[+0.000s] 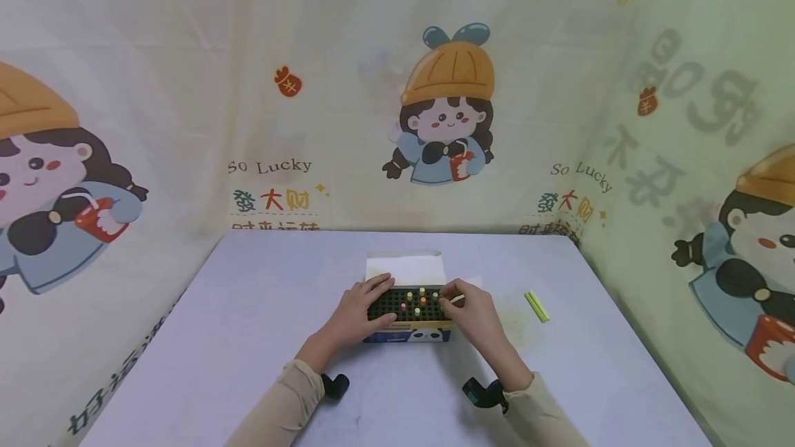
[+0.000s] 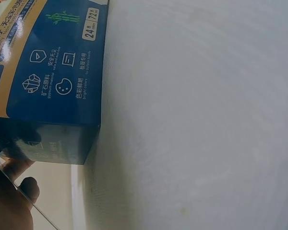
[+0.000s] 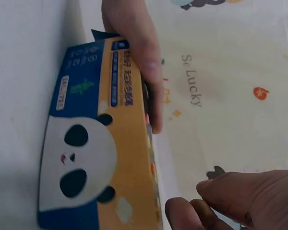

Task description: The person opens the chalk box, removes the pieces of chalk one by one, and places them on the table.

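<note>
A chalk box [image 1: 406,334] with a panda on its front lies mid-table, its white lid flap [image 1: 405,269] folded back. Inside, a black grid [image 1: 397,305] holds several coloured chalk sticks standing upright. My left hand [image 1: 360,308] holds the box's left end, fingers laid over the grid and thumb along the front. My right hand [image 1: 470,307] hovers at the box's right end and pinches a white chalk stick [image 1: 457,299] in its fingertips. The right wrist view shows the box front [image 3: 93,158], the left hand's fingers [image 3: 139,52] on top and the right hand's fingers [image 3: 230,199].
Two yellow-green sticks [image 1: 537,305] lie on the grey table [image 1: 248,336] to the right of the box. Printed cartoon curtains close off the back and both sides. The left wrist view shows the box's blue side [image 2: 57,72] and bare tabletop [image 2: 197,120].
</note>
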The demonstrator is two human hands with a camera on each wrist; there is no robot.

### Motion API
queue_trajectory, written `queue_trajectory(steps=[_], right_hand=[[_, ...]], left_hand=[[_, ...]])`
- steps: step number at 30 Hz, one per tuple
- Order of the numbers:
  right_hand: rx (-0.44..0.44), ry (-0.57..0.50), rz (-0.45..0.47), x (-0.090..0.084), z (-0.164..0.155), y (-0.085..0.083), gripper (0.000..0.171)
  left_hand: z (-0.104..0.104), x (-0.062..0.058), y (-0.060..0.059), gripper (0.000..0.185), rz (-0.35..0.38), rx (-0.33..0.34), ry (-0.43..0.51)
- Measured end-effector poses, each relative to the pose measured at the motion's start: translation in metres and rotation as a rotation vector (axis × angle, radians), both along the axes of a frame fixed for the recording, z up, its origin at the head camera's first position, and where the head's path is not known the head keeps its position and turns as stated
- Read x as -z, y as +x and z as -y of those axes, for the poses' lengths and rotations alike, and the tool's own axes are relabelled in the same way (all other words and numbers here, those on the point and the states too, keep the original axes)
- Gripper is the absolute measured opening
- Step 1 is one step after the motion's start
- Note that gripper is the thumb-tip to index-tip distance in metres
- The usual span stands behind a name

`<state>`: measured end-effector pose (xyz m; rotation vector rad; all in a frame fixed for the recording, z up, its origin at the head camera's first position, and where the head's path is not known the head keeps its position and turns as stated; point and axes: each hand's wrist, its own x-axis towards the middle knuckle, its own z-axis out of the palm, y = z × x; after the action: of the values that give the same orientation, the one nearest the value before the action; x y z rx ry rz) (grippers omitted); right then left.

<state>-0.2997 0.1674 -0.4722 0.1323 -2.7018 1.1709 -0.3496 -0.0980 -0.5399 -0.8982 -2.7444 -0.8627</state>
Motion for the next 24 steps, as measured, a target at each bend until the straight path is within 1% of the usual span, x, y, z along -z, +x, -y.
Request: queue_trajectory(steps=[3,6,10,14,17,20,24], right_hand=[[-0.026,0.018,-0.004,0.006,0.008,-0.001,0.005],[-0.067,0.042,-0.008,0.011,0.015,-0.001,0.009],[-0.129,0.077,-0.017,0.014,0.021,-0.001,0.011],[-0.193,0.142,-0.036,0.015,0.026,-0.003,0.012],[-0.203,0.153,-0.030,0.015,0.029,-0.005,0.012],[-0.178,0.142,-0.004,0.014,0.032,-0.006,0.012],[-0.177,0.184,0.000,0.012,0.033,-0.007,0.011]], left_hand=[[0.000,0.001,0.000,0.076,0.015,-0.001,-0.007],[0.001,0.001,0.000,0.076,0.028,-0.001,-0.006],[0.001,0.001,0.001,0.076,0.024,0.001,0.000],[0.001,-0.001,0.001,0.076,0.022,0.002,0.000],[0.000,-0.003,0.002,0.075,0.012,0.005,0.007],[0.000,-0.004,0.002,0.074,0.007,0.008,0.006],[0.001,-0.005,0.002,0.075,0.007,0.004,-0.001]])
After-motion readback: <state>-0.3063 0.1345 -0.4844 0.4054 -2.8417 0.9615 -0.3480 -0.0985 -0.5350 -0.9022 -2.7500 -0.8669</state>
